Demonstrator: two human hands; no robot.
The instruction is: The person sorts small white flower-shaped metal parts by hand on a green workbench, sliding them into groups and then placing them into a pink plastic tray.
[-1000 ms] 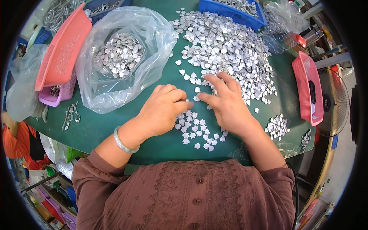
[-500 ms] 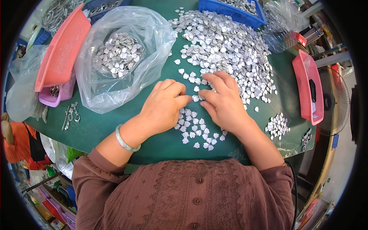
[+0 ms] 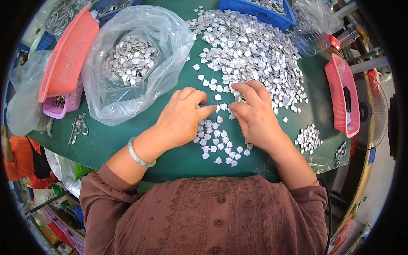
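Observation:
Small flat silvery metal pieces with notched edges form a wide pile (image 3: 255, 46) on the green table, and a smaller loose group (image 3: 216, 142) of them lies between my forearms. My left hand (image 3: 182, 111) is closed beside that group, fingers curled under and thumb stretched toward the right. A silvery bit shows at its finger crease, but the rest of what it holds is hidden. At the pile's near edge, my right hand (image 3: 256, 111) rests with bent fingers spread apart, touching or just above some pieces. A clear plastic bag (image 3: 123, 102) holding more pieces stands left of my left hand.
A salmon basket (image 3: 68, 55) leans over a purple one (image 3: 72, 100) at left. A blue tray (image 3: 238, 7) sits behind the pile. Toward the right are a pink basket (image 3: 342, 97), a small heap (image 3: 309, 139) and a fan (image 3: 369, 108). Metal clasps (image 3: 79, 127) lie front left.
My right hand has shifted rightward, away from my left hand, uncovering a few pieces between them. My left thumb reaches slightly farther out. The person in orange at the far left has moved slightly.

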